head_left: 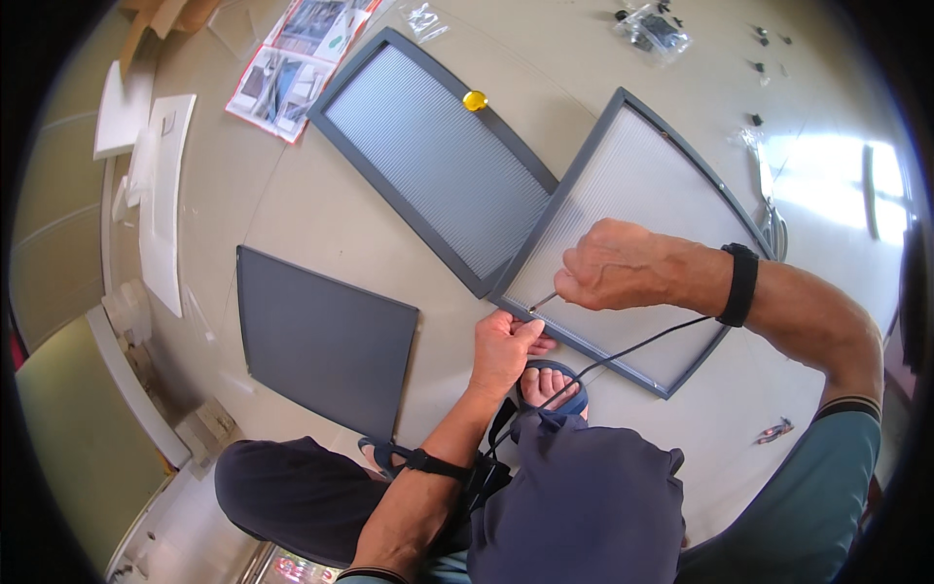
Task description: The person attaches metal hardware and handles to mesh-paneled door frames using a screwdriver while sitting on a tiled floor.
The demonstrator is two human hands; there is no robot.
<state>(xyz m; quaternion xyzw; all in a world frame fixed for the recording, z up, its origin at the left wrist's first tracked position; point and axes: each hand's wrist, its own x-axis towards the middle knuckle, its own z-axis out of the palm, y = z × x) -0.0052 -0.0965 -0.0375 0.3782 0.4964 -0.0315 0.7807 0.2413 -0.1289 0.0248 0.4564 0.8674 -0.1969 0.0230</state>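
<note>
A grey-framed panel with a ribbed translucent sheet lies tilted on the floor in front of me. My left hand is closed round the frame near its nearest corner, with the thumb on top and fingers below. Just above it, my right hand is closed in a fist round a thin-shafted metal tool. The tool's tip meets a small hole or screw in that corner. Its handle is hidden in my fist, so I cannot tell its exact kind. A black cord runs across the panel's near part.
A second ribbed panel overlaps beneath the first, with a yellow round object on its frame. Left lies a plain dark grey panel. Around are a printed sheet, a bag of black parts, scissors and a small tool.
</note>
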